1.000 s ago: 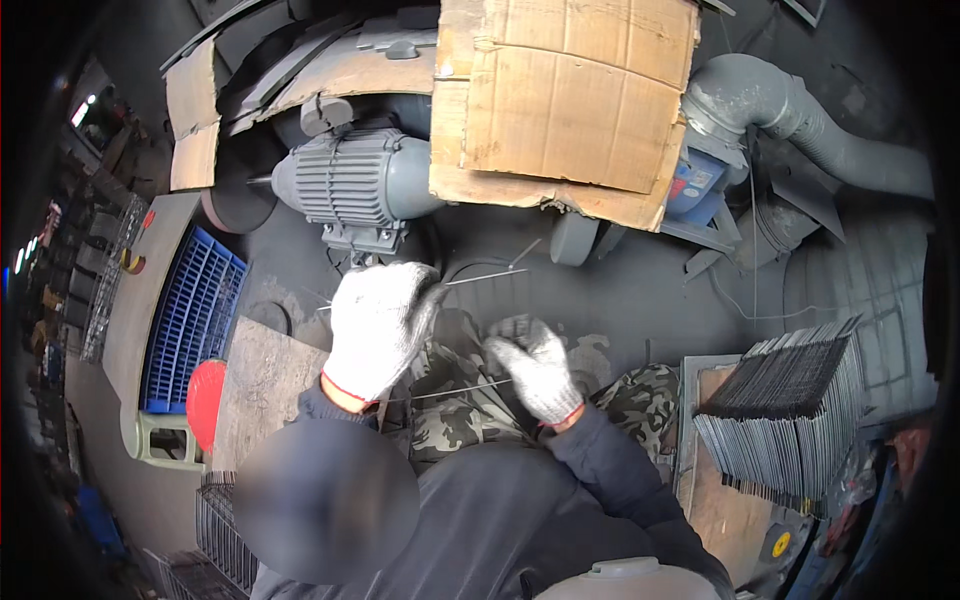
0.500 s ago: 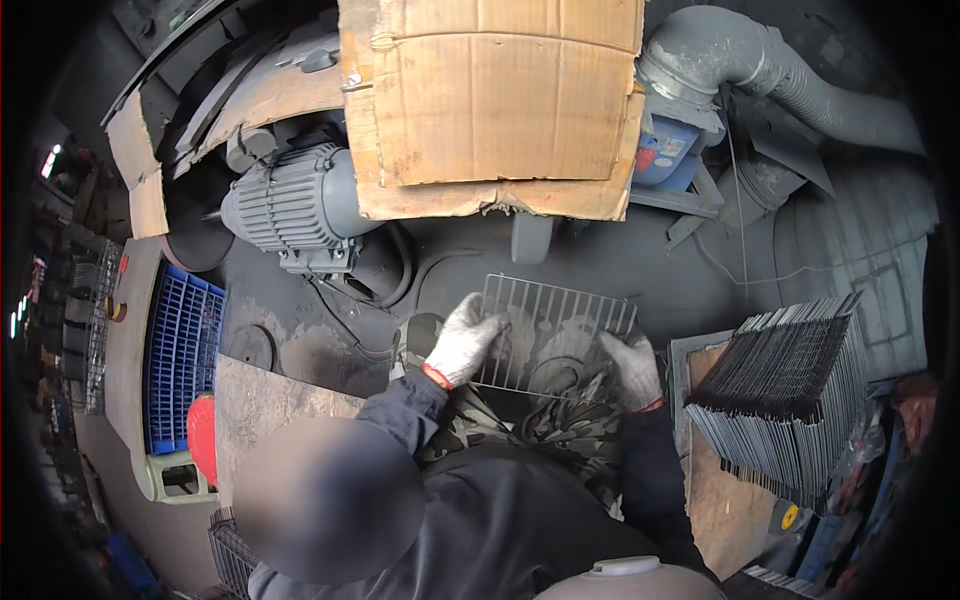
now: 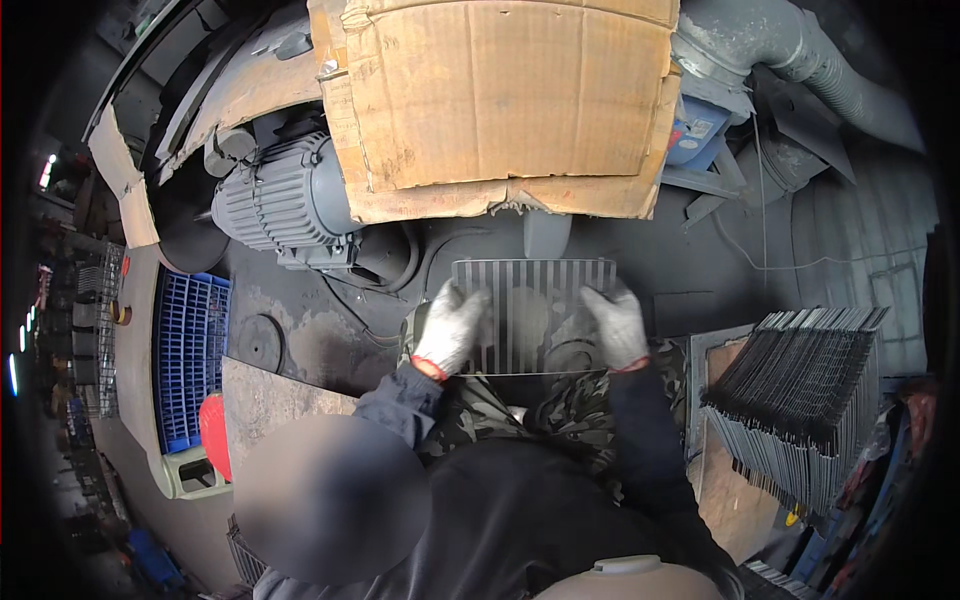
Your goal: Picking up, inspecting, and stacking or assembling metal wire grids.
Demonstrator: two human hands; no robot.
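Note:
A rectangular metal wire rack (image 3: 535,315) with thin parallel bars is held up in front of my lap. My left hand (image 3: 452,322), in a white glove with a red cuff edge, grips its left side. At its right side my right hand (image 3: 617,325), gloved the same way, is closed on the frame. The bars are smeared a little by motion. To my right, a tall stack of similar wire racks (image 3: 790,390) leans on a wooden board (image 3: 738,490).
Ahead hangs a large cardboard sheet (image 3: 510,100) over a machine, with a grey electric motor (image 3: 280,200) to its left. A grey duct (image 3: 770,40) runs at the far right. On the left are a blue plastic crate (image 3: 192,365), a red round object (image 3: 214,438) and a board (image 3: 280,400).
The wire rack has turned from a slant to nearly level and shifted slightly left. Both hands still hold its sides. The surroundings have shifted a little in view.

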